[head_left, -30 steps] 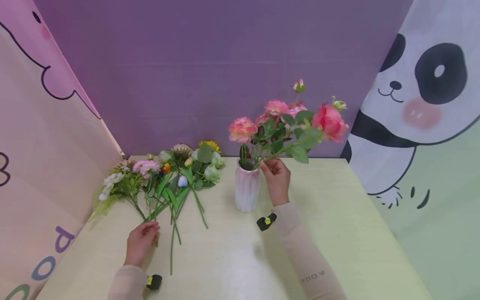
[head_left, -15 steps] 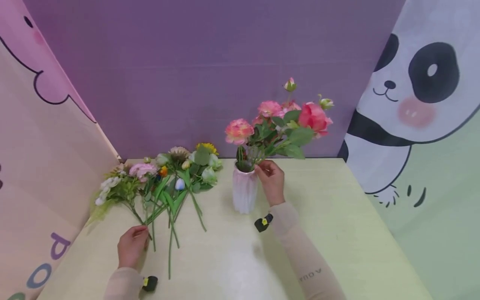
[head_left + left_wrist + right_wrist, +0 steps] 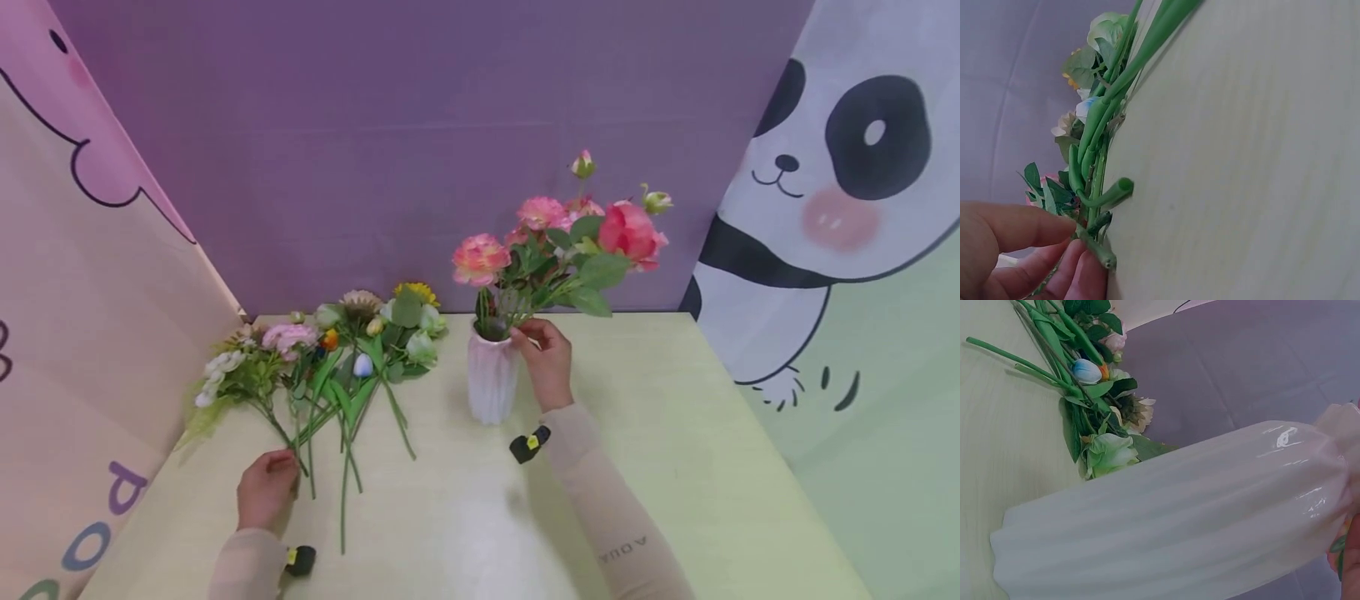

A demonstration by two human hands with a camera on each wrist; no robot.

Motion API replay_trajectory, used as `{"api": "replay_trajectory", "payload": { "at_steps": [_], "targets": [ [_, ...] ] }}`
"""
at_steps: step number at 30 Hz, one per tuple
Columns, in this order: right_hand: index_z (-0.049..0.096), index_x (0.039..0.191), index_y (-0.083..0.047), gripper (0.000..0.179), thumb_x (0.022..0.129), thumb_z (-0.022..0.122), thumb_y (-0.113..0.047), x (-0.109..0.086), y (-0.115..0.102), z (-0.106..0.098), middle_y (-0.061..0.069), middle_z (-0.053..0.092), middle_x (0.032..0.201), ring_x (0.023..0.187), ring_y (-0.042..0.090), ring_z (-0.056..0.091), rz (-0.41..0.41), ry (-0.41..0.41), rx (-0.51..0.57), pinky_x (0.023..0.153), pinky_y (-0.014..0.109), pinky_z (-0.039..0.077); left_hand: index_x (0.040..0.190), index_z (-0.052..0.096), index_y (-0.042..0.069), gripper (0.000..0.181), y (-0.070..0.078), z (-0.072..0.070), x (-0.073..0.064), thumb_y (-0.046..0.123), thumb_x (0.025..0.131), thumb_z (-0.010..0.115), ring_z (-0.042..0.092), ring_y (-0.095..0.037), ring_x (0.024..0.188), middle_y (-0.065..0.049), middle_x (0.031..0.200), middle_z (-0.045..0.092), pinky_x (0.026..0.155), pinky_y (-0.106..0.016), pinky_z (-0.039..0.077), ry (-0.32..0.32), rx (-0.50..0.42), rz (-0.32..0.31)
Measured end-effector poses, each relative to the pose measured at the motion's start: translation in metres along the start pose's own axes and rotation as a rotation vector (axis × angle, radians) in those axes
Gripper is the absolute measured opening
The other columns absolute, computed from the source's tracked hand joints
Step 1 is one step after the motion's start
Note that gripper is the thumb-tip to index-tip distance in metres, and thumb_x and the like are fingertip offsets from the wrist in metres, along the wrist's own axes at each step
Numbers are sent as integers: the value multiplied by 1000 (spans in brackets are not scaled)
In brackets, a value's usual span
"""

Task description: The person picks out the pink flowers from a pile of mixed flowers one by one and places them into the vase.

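In the head view, my left hand (image 3: 267,489) is at the near end of the flower pile, its thumb and fingers pinching a green stem (image 3: 1099,250). That stem seems to lead to the leafy spray with white blooms (image 3: 222,367). My right hand (image 3: 549,364) is at the rim of a pink-and-white fluted vase (image 3: 492,383), fingertips curled at the stem of a red peony (image 3: 632,233); the exact grip is partly hidden. Pink flowers (image 3: 480,260) stand in the vase. The right wrist view shows the upright vase (image 3: 1172,512) side-on, with one finger (image 3: 1352,562) at the edge.
Several artificial flowers lie at the table's back left, among them a pink bloom (image 3: 291,337), a blue-white tulip (image 3: 363,365) and a yellow flower (image 3: 417,292). Their stems point toward the table's front. A purple backdrop (image 3: 360,167) rises behind the pale table (image 3: 637,467).
The red peony has swung left, closer over the vase, and my right hand has moved slightly toward the rim. My left hand has shifted left along the stems; one stem end now shows beside it.
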State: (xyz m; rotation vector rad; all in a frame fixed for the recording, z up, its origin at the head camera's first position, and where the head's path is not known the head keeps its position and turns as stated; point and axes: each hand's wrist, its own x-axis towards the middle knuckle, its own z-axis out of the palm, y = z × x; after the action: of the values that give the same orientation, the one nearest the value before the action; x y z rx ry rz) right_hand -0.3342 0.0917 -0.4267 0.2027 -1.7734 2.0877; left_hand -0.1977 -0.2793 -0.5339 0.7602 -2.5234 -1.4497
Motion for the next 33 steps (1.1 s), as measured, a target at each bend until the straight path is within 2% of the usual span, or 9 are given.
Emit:
{"api": "replay_trajectory", "payload": {
  "at_steps": [3,9,13,19,21,26,33],
  "targets": [
    [60,95,12,19,80,69,4,-2,0,-1,9,65,86,79,9,60,17,17,0,74,22,53,115,56,-7,31,-2,-1,2,8,88,57,57,-7,74,-25,107,62,61,-21,49,-49,-7,-2],
    [60,100,11,21,84,67,1,-15,4,-12,-3,65,87,83,10,62,41,16,-20,77,22,52,116,54,-13,34,-6,0,8,4,88,58,59,-7,67,-20,98,66,59,-22,52,-149,-53,-17],
    [60,99,10,19,85,66,-1,-31,11,-19,-6,64,84,80,9,61,107,40,-3,76,21,51,115,53,-14,35,-5,1,10,4,86,61,60,-8,65,-18,93,66,59,-22,52,-166,-48,-4],
    [60,93,4,8,86,63,2,-52,20,-25,-1,62,82,77,11,61,204,82,46,76,24,53,115,54,-15,37,-5,0,12,5,85,63,61,-8,67,-19,94,66,60,-23,53,-184,-14,4],
    [61,90,1,5,86,63,3,-58,22,-25,1,61,82,77,11,61,233,90,53,76,25,54,117,53,-14,38,-6,0,12,6,87,62,61,-8,68,-18,95,67,61,-23,53,-198,-42,-18],
    [62,86,-6,8,85,65,1,-67,27,-26,1,61,82,77,11,60,283,68,62,78,26,53,125,47,-15,44,-1,1,9,7,90,61,61,-4,70,-6,94,68,65,-20,53,-257,-195,-54],
    [61,88,-3,6,85,65,1,-77,33,-28,2,60,81,76,13,58,329,38,84,79,28,54,130,40,-14,49,8,11,2,5,90,61,59,0,77,7,91,64,71,-18,52,-322,-383,-75]
  ]
}}
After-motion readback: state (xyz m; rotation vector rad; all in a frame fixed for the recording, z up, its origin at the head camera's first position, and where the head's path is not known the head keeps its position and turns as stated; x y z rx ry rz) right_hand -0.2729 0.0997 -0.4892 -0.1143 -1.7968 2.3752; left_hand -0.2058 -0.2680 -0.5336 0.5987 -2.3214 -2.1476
